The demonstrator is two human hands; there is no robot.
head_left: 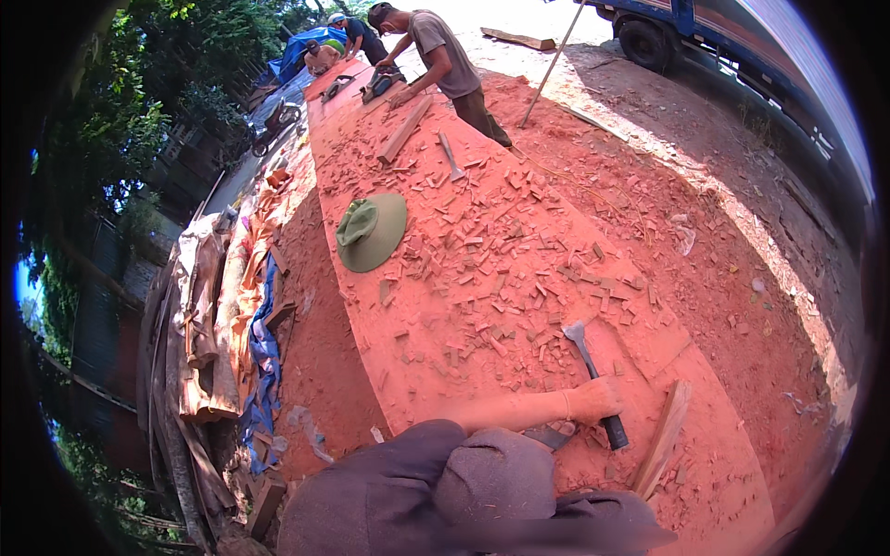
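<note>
My right hand (595, 398) is shut on the black handle of a hatchet (577, 334). Its grey metal head rests on the wide red wooden slab (436, 371), pointing away from me. My forearm reaches out from above my bent knees in dark trousers. Red wood chips (501, 269) lie scattered all over the slab ahead of the hatchet. My left hand is out of sight.
A short wooden board (663, 443) lies right of my hand. A green hat (371, 232) sits on the slab, with another hand tool (451, 157) and a plank (403, 130) farther up. Three people (440, 56) work at the far end. Tarps and scrap (232, 315) are piled left; a truck (705, 32) stands top right.
</note>
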